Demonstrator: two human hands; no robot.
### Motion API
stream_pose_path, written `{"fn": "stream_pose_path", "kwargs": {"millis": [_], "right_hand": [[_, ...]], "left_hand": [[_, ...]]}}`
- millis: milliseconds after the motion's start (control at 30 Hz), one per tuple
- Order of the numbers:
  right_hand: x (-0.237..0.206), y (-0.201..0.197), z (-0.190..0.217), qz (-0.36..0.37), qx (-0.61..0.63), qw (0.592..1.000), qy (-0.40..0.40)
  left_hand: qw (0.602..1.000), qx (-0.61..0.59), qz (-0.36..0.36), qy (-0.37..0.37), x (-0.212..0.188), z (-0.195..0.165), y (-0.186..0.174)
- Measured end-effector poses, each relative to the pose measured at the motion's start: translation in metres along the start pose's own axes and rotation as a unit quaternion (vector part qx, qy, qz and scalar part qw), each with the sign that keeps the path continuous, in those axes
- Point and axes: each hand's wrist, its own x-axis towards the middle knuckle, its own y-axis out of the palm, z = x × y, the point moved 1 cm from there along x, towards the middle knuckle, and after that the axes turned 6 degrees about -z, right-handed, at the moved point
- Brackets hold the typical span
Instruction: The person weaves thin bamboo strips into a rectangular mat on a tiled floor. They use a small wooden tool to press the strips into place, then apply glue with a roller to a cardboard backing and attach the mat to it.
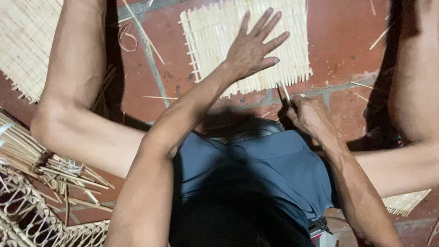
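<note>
The left hand [254,51] lies flat, palm down and fingers spread, on a small woven mat [244,43] of pale bamboo strips, grasping nothing and only pressing on the weave. The right hand [307,115] is clenched around a thin pale sliver [284,91], whose upper end reaches the mat's near edge just beside the left wrist.

The mat rests on the floor [347,32] directly ahead of the person, between the bare knees. Its near edge and left edge are ragged, with loose strip ends poking out. The left forearm crosses diagonally over the lap and covers part of the mat's lower left corner. The person's legs close in on both sides, the left thigh [77,68] and the right thigh [414,77], leaving only a narrow strip of floor either side of the mat.

Stray slivers [142,33] lie scattered on the floor to the left of the mat, with a curled shaving [127,40] near them, and more lie to the right. A larger woven panel [25,43] fills the top left corner. At lower left sits a bundle of bamboo sticks [55,164] over an open lattice of woven cane [32,219]. Another woven edge [404,201] shows under the right leg.

The floor is red-brown tile with grey grout lines, dusty and harshly lit.
</note>
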Motion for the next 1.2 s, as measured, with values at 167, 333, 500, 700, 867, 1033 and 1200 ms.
{"fn": "stream_pose_path", "kwargs": {"millis": [167,333,500,700,867,1033,1200], "right_hand": [[0.028,0.027,0.005,-0.003,0.028,0.992,-0.12],[0.037,0.052,-0.004,0.043,0.05,0.996,-0.056],[0.027,0.05,0.004,0.01,0.03,0.995,-0.093],[0.026,0.038,0.013,0.062,0.011,0.998,-0.025],[0.006,0.015,0.017,-0.028,-0.034,0.995,-0.086],[-0.01,0.022,0.008,-0.054,0.005,0.997,-0.055],[-0.001,0.013,-0.02,-0.151,0.091,0.984,-0.019]], "left_hand": [[0.998,0.028,0.023,-0.056,-0.014,0.018,-0.01],[0.999,0.019,-0.012,-0.038,-0.019,0.023,0.006],[0.999,0.023,-0.003,-0.042,-0.026,0.015,-0.005],[0.997,0.014,0.034,-0.063,-0.026,0.014,-0.01],[0.995,0.03,-0.02,-0.088,-0.017,0.01,-0.004],[0.992,0.034,0.006,-0.123,-0.009,-0.012,0.006],[0.993,0.009,0.053,-0.105,0.004,-0.027,0.003]]}}
